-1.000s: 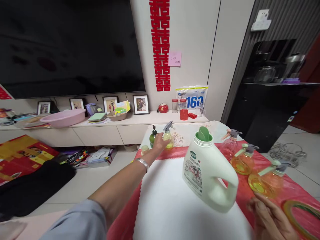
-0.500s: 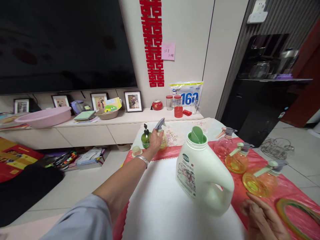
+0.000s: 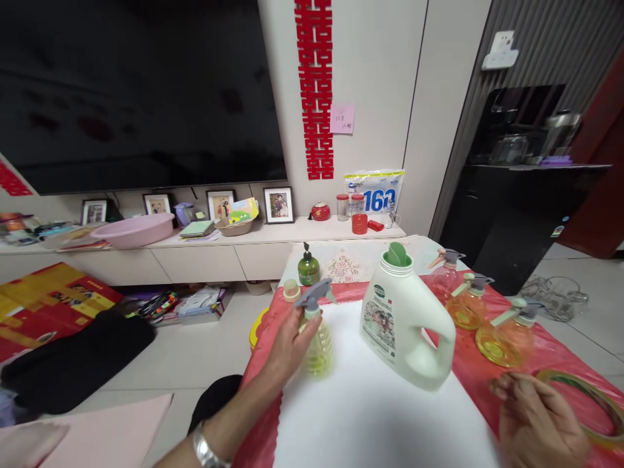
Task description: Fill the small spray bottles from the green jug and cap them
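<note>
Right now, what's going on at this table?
The person's left hand holds a spray bottle near its neck, left of a big pale jug. The jug stands on a white sheet, a green piece in its mouth. The right hand is near a tape ring; whether it holds anything is unclear. Three other spray bottles stand further right.

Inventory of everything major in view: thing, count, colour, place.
tablecloth: 1, red, foreground
mat: 1, white, on tablecloth
jug: 1, pale green, on mat
held sprayer: 1, yellowish, left of jug
pump bottle: 1, green, beyond held sprayer
cap: 1, pale, near pump bottle
standing sprayers: 3, pinkish or amber, right of jug
ring: 1, yellowish, right
cabinet: 1, white, background
frames: 4, dark, on cabinet
basin: 1, pink, on cabinet
TV: 1, black, upper left
wall strip: 1, red, upper centre
unit: 1, black, right background
left hand: 1, around held sprayer
right hand: 1, near ring
</note>
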A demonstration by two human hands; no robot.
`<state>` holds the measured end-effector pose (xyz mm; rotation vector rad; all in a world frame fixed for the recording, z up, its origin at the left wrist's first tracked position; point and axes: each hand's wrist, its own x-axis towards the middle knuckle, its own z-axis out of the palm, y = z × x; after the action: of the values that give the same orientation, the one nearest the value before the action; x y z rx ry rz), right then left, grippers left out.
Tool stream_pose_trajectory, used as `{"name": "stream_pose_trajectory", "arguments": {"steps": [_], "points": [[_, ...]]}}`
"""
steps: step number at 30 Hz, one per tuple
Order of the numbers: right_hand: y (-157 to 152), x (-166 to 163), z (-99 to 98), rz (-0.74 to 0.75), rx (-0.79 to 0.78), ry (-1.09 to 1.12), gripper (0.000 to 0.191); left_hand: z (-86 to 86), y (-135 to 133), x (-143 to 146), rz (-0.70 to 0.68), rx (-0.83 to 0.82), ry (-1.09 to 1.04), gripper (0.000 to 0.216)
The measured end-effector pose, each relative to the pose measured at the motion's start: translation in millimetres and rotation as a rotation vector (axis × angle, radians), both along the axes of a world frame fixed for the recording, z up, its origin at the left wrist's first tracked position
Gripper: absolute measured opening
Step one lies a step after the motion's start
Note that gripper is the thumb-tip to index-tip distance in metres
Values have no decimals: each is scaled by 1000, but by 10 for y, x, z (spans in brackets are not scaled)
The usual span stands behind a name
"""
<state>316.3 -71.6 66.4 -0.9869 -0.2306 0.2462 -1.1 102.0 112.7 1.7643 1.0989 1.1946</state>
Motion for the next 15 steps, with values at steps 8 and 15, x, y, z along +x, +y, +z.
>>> {"name": "stream_pose_trajectory", "arguments": {"steps": [8, 15], "points": [[-40, -857, 326, 313, -163, -580, 21, -390, -627, 59, 33, -27, -30, 28], [336, -1763, 346, 587, -372, -794, 23, -383, -650, 147, 156, -66, 124, 41]]}}
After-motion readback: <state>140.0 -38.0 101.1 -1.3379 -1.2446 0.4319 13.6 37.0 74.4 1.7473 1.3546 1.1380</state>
